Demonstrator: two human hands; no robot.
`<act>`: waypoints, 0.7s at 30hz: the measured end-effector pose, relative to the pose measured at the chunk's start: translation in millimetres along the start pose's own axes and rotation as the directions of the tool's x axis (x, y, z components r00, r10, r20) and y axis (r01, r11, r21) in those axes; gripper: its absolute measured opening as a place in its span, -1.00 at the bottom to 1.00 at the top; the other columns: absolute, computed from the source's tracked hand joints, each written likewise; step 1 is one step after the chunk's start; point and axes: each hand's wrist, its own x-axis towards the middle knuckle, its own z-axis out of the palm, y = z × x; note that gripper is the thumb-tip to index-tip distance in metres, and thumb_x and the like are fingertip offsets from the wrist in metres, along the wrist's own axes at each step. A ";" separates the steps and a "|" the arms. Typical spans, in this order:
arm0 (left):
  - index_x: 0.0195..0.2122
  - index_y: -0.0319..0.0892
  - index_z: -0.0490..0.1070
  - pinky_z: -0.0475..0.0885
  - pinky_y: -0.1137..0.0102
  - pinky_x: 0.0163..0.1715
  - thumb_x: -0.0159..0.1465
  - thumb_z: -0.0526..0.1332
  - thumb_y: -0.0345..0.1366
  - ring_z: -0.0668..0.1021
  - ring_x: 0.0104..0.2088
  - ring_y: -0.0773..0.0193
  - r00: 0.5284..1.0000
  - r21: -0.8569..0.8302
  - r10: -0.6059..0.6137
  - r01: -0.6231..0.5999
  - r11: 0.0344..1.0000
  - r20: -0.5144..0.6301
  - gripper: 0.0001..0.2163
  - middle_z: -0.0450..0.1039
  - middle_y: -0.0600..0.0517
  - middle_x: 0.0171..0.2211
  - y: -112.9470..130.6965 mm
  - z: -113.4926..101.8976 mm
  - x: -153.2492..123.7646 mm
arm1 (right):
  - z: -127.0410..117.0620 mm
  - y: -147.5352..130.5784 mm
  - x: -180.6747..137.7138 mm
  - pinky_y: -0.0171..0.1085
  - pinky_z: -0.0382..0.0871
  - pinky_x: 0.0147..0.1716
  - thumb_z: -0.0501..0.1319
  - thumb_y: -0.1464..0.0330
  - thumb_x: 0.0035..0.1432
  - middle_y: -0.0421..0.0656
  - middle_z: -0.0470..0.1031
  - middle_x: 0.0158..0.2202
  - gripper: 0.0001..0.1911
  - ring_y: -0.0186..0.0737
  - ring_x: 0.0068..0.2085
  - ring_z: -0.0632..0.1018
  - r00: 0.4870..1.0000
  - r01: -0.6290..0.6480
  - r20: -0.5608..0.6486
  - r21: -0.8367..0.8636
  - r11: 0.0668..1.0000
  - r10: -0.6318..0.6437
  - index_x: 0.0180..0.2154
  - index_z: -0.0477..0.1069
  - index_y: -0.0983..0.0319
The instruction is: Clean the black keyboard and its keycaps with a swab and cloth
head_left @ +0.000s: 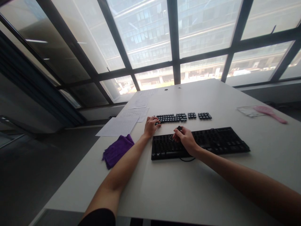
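Observation:
A black keyboard base (218,142) with its keycaps off lies across the white table (183,188). Behind it, rows of loose black keycaps (182,117) are laid out in keyboard order. My left hand (151,125) rests curled at the left end of those rows, fingertips on a keycap. Over the left part of the keyboard base, my right hand (185,139) pinches a small keycap puller (178,130) with a black keycap at its tip.
A folded purple cloth (117,150) lies at the table's left edge. Paper sheets (122,125) lie behind it. A pink brush (270,112) and a clear packet sit at the far right. Large windows stand beyond the table's far edge.

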 end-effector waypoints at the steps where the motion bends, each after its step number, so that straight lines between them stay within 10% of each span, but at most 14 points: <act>1: -0.31 -0.13 0.58 0.32 0.19 0.03 0.14 0.38 -0.36 0.39 -0.07 0.09 1.000 -0.001 -0.003 0.003 1.000 -0.001 -0.91 0.48 -0.03 -0.15 0.3 -0.6 0.0 | -0.4 -1.2 0.2 -0.31 0.30 -0.56 0.25 0.12 0.11 -0.18 0.48 -0.51 -0.70 -0.29 -0.54 0.44 1.000 -0.001 0.004 -0.002 1.000 0.001 -0.35 0.32 0.23; 9: -0.26 -0.16 0.55 0.32 0.23 0.01 0.27 0.27 -0.33 0.45 -0.11 0.14 0.998 -0.039 -0.023 0.020 0.999 -0.063 -0.92 0.51 -0.04 -0.19 28.1 -22.4 -4.9 | -10.6 -11.2 -5.1 -0.30 0.29 -0.45 0.20 0.27 0.17 -0.20 0.45 -0.53 -0.80 -0.26 -0.48 0.44 0.956 0.230 0.254 -0.348 0.909 -0.145 -0.44 0.39 0.24; 21: -0.27 -0.13 0.52 0.39 0.31 -0.15 0.29 0.19 -0.39 0.50 -0.22 0.20 0.983 -0.135 0.021 0.004 0.991 0.185 -0.89 0.50 0.00 -0.29 112.8 -41.7 -82.0 | -10.7 -9.3 -14.5 -0.34 0.20 -0.44 0.15 0.36 0.22 -0.23 0.39 -0.54 -0.79 -0.30 -0.47 0.37 0.881 0.374 0.456 -0.506 0.777 -0.126 -0.47 0.35 0.26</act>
